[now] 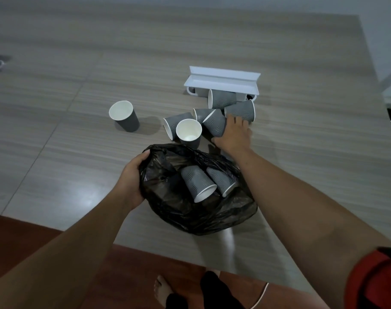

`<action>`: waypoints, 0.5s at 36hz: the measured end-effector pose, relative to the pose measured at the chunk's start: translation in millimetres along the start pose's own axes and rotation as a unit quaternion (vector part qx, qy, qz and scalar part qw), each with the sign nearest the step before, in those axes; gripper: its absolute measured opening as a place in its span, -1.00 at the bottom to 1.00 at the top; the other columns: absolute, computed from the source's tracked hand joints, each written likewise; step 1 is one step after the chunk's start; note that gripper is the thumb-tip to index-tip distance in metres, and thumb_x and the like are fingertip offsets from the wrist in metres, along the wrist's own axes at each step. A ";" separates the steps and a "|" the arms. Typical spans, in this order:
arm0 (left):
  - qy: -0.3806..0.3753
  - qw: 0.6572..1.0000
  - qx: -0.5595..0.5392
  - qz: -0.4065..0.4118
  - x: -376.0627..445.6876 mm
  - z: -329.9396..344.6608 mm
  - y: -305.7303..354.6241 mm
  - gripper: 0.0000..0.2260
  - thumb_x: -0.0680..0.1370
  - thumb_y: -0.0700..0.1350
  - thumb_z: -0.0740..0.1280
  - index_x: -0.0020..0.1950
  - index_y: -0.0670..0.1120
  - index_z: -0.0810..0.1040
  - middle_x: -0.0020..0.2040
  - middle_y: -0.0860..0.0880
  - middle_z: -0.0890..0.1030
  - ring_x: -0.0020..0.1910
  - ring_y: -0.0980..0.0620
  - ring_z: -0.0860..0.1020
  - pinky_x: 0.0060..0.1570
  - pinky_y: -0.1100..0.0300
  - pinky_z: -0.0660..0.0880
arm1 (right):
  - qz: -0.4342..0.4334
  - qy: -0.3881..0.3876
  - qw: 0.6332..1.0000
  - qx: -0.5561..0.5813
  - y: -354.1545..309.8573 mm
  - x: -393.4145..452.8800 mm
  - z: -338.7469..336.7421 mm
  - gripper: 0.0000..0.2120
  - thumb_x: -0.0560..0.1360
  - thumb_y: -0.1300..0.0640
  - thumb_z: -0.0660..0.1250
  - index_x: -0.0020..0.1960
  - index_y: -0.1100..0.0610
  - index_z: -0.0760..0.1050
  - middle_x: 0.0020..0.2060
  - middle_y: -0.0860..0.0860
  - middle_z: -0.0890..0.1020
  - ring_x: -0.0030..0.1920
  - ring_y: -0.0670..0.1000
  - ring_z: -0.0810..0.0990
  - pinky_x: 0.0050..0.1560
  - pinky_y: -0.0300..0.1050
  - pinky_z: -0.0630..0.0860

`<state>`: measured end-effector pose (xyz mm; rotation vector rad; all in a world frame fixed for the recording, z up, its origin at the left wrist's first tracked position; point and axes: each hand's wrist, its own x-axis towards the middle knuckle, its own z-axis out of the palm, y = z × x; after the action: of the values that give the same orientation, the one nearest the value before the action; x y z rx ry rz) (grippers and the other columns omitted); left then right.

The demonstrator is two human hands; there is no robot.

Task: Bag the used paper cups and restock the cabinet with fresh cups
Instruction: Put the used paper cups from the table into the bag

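The left hand [132, 177] is gripping the black bag [196, 210] holding two grey cups [198, 182]; the right hand [233, 136] is grasping a tipped cup [215, 123].

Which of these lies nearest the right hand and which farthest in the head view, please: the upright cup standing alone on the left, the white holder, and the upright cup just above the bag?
From the right hand:
1. Upright cup above the bag, just left of the hand.
2. White holder, beyond the hand, toward the table's far side.
3. Lone upright cup, far left.
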<state>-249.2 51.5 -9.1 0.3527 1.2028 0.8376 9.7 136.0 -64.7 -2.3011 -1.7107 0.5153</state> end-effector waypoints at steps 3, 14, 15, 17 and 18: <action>0.004 1.000 -0.003 -0.003 3.0 2.4 -0.1 -0.70 0.59 0.03 0.22 0.11 -0.11 0.65 0.05 -0.12 0.70 -0.03 -0.08 0.68 -0.03 0.09 0.59 | -0.004 0.003 1.000 -0.016 2.2 6.1 6.8 -0.17 0.34 -0.10 0.47 0.49 0.09 0.19 0.35 0.12 0.37 0.35 0.19 0.30 0.31 0.13 0.29; 0.073 0.996 0.042 -0.015 7.4 -2.0 1.5 -0.65 0.61 0.09 0.22 0.20 -0.11 0.62 0.11 -0.12 0.69 0.10 -0.09 0.65 0.06 0.06 0.55 | -0.036 0.131 0.957 0.257 -6.3 -45.0 -21.5 -0.24 0.25 -0.17 0.52 0.34 0.09 0.36 0.20 0.03 0.54 0.20 0.07 0.49 0.20 -0.01 0.46; 0.076 0.996 0.048 -0.015 6.9 -2.4 2.6 -0.65 0.62 0.09 0.22 0.19 -0.10 0.63 0.09 -0.11 0.70 0.08 -0.08 0.66 0.04 0.06 0.56 | -0.036 0.103 0.945 0.308 -9.4 -57.9 -27.2 -0.24 0.25 -0.17 0.55 0.32 0.08 0.35 0.18 0.01 0.55 0.17 0.02 0.51 0.16 -0.07 0.48; 0.081 0.995 0.057 -0.017 6.5 -3.7 4.9 -0.65 0.61 0.10 0.23 0.20 -0.10 0.63 0.09 -0.11 0.70 0.09 -0.08 0.65 0.04 0.06 0.56 | -0.034 0.011 0.928 0.371 -16.5 -84.0 -35.3 -0.31 0.28 -0.14 0.57 0.28 0.06 0.39 0.11 -0.04 0.58 0.07 -0.07 0.56 0.06 -0.19 0.48; 0.084 0.995 0.058 -0.016 5.8 -5.6 6.5 -0.64 0.61 0.11 0.24 0.22 -0.10 0.62 0.11 -0.12 0.69 0.11 -0.09 0.65 0.07 0.05 0.56 | -0.033 -0.040 0.924 0.378 -19.8 -95.6 -34.6 -0.37 0.29 -0.15 0.57 0.25 0.04 0.43 0.07 -0.05 0.60 0.03 -0.08 0.59 0.03 -0.18 0.50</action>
<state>-256.1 59.0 -10.8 0.3613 1.4152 0.7833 -18.0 51.4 -11.9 -1.6720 -1.2820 1.0472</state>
